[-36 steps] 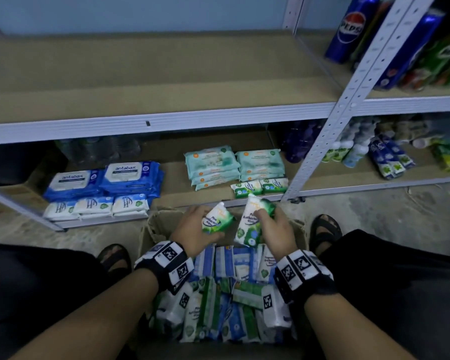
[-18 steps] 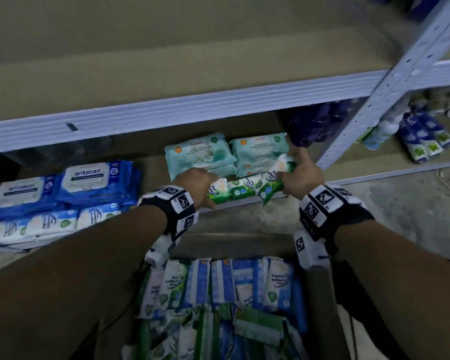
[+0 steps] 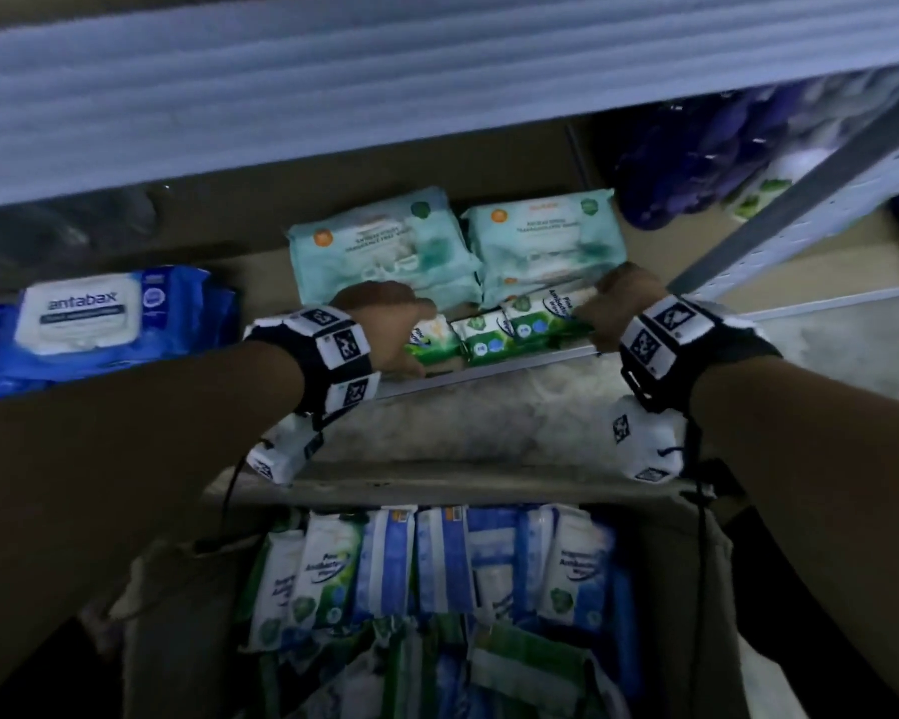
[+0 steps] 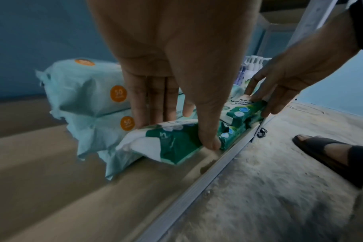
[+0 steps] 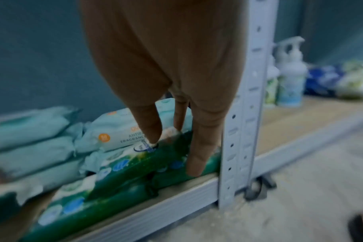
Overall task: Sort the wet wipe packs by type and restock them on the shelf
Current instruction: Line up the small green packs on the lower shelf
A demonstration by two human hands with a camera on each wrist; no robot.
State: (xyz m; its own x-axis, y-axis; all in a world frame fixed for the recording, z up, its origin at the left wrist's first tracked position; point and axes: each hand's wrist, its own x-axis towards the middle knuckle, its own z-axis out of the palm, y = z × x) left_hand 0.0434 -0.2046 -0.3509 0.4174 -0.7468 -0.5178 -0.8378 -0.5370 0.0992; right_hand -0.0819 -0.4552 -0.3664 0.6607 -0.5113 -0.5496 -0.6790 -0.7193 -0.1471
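Small green-and-white wipe packs lie in a row along the front of the lower shelf (image 3: pixel 738 288), in front of two stacks of teal packs (image 3: pixel 385 251). My left hand (image 3: pixel 385 324) pinches the leftmost green pack (image 4: pixel 172 145), fingers behind it and thumb (image 4: pixel 209 140) on its front. My right hand (image 3: pixel 618 308) pinches another green pack (image 3: pixel 541 316) lying on top at the row's right end, close to the shelf post. In the right wrist view its fingers (image 5: pixel 197 163) press down on that pack (image 5: pixel 135 167).
Blue antabax packs (image 3: pixel 89 319) fill the shelf's left part. A grey upright post (image 3: pixel 800 199) stands just right of my right hand, with purple bottles (image 3: pixel 722 147) behind it. Below my arms, a cardboard box (image 3: pixel 437 485) holds several mixed packs. The upper shelf rail (image 3: pixel 385 96) hangs low overhead.
Both hands carried the green packs from above the box forward and down onto the lower shelf's front edge. My head has leaned in closer under the upper shelf.
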